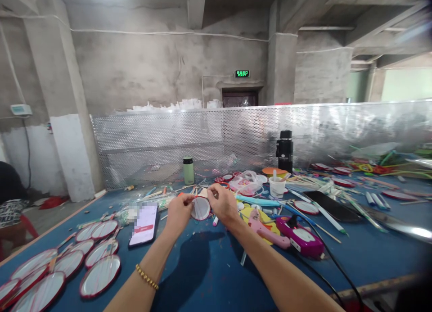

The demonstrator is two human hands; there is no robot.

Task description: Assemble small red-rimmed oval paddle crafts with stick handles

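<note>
Both hands are raised over the middle of the blue table, with a small round white disc with a thin rim (200, 209) between them. My left hand (180, 211) pinches the disc's left edge between thumb and fingers. On the other side, my right hand (222, 205) has its fingers closed at the disc's upper right edge. A pale flat piece (201, 192) shows just behind the disc, partly hidden by the fingers. Left of my left hand lies a lit phone (144, 225). A pink glue gun (261, 228) rests right of my right wrist.
Several red-rimmed round discs (100, 276) lie at the left. A purple device (300, 237) with a black cable sits at the right, near a dark phone (332, 205). Behind stand a white cup (277, 186), a green bottle (188, 170), a black flask (285, 152) and a perforated metal screen (162, 138).
</note>
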